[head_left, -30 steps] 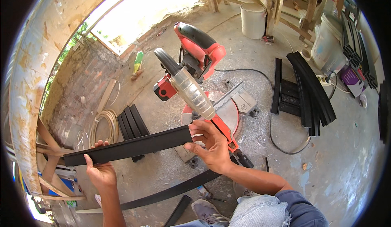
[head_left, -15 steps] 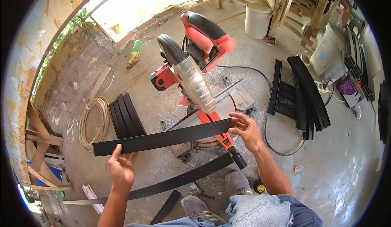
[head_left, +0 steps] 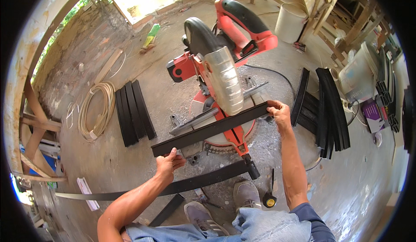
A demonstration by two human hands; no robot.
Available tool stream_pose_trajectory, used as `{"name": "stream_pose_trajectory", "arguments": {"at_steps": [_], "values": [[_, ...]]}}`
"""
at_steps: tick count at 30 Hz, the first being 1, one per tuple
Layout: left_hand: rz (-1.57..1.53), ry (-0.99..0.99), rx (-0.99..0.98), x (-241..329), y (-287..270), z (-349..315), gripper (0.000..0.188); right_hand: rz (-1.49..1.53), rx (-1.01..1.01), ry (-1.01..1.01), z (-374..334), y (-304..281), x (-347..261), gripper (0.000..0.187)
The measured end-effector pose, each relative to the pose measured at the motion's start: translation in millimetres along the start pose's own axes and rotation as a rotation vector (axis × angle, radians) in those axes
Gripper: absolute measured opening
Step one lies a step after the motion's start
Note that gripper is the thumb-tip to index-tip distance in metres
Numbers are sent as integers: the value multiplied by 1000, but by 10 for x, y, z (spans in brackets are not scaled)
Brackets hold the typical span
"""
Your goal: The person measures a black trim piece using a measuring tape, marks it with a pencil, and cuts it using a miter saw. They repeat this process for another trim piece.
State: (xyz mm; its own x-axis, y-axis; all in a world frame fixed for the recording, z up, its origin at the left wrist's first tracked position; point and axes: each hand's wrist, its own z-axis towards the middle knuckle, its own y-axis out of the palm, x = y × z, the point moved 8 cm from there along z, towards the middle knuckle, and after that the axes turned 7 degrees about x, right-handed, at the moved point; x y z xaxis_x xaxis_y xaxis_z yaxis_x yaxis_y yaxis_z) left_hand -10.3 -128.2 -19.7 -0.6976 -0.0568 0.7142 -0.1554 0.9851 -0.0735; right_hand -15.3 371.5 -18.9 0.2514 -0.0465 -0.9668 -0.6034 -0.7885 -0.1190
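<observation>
Two hands, the left hand [head_left: 168,164] and right hand [head_left: 279,112], pinch the black bar [head_left: 210,130]; it could slip near the red saw [head_left: 221,68].

I am looking at a long, flat black strip [head_left: 210,130], narrow and dark along its whole length, lying across the base of the red mitre saw [head_left: 221,75]. It is running slantwise under the saw's raised blade guard, its right end sitting higher and farther out than its left. I am seeing its left end sticking out past the saw's base on the near side, and its right end reaching just past the saw's fence.
</observation>
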Motion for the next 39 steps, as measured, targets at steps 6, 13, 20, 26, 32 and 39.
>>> {"name": "stream_pose_trajectory", "arguments": {"at_steps": [6,13,20,26,32,39], "values": [[48,-6,-48,-1,319,72,31,-265,129,-251,307,-109,-92,30],[220,4,-48,30,338,-51,24,-285,378,-334,112,-310,-359,30],[705,295,-492,290,537,-610,22,-695,-173,-545,-1934,-625,33,49],[817,548,-236,540,418,-368,23,-1025,-538,-339,-3116,-597,733,65],[813,479,696,163,-520,163,56,-1122,-436,-304,-3189,-665,778,71],[279,322,294,200,-250,222,29,-1092,-403,-231,-3125,-788,772,66]]}}
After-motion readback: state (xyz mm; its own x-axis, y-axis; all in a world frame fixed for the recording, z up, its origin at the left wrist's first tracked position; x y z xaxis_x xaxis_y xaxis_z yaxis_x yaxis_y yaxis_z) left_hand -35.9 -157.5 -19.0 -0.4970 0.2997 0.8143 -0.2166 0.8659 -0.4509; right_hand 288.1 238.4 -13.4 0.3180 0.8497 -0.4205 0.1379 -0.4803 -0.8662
